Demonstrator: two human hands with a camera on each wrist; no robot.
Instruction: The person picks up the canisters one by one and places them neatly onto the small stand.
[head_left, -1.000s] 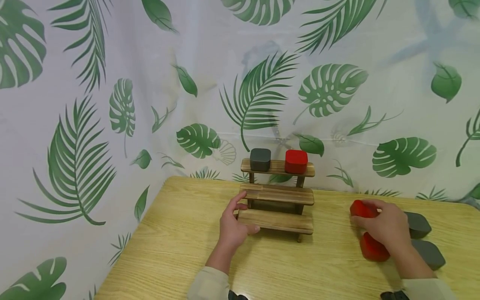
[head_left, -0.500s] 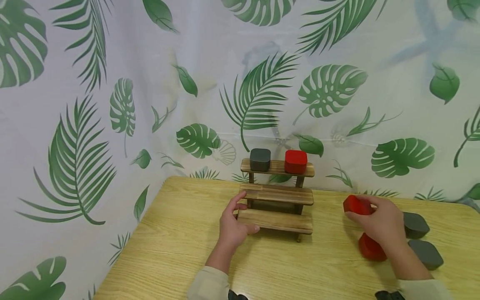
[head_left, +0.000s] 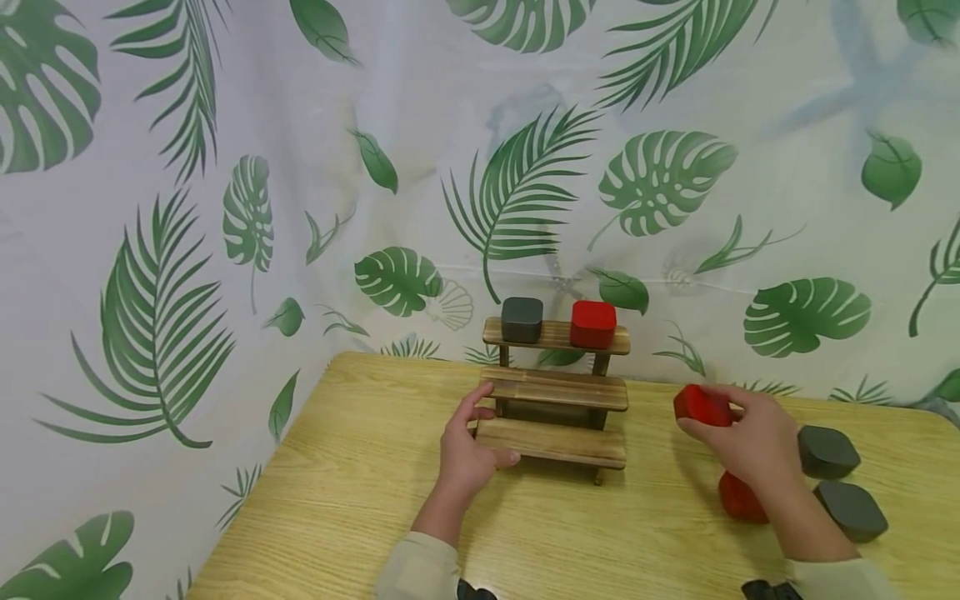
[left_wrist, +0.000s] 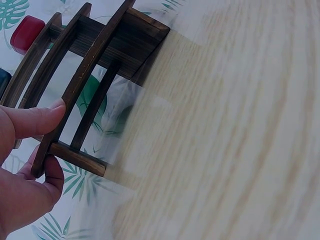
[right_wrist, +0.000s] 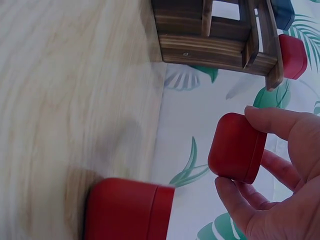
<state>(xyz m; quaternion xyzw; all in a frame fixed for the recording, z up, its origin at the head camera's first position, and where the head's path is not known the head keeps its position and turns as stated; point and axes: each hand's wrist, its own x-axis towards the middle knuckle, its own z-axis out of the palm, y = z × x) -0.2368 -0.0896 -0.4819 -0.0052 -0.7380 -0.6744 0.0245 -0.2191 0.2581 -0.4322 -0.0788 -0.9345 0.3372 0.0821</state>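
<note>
A three-tier wooden display stand [head_left: 553, 388] rises toward the back of the table. At the left end of its lowest tier, my left hand [head_left: 467, 454] grips the board, thumb on one face and fingers curled round the other, as the left wrist view shows. My right hand [head_left: 761, 437] pinches a red rounded box [right_wrist: 236, 148] between thumb and fingers, above the table right of the stand. Below that hand, a second red box [right_wrist: 127, 210] rests on the table, partly hidden by the wrist in the head view. The top tier bears a dark grey box [head_left: 522, 320] and a red box [head_left: 593, 324].
Two dark grey boxes, a farther one [head_left: 828, 451] and a nearer one [head_left: 851, 510], lie on the wooden table [head_left: 315, 500] right of my right forearm. A leaf-patterned curtain [head_left: 405, 125] hangs behind the table and along its left side.
The red box in my right hand has been lifted and carried left, toward the stand. My left hand keeps its grip on the lowest tier.
</note>
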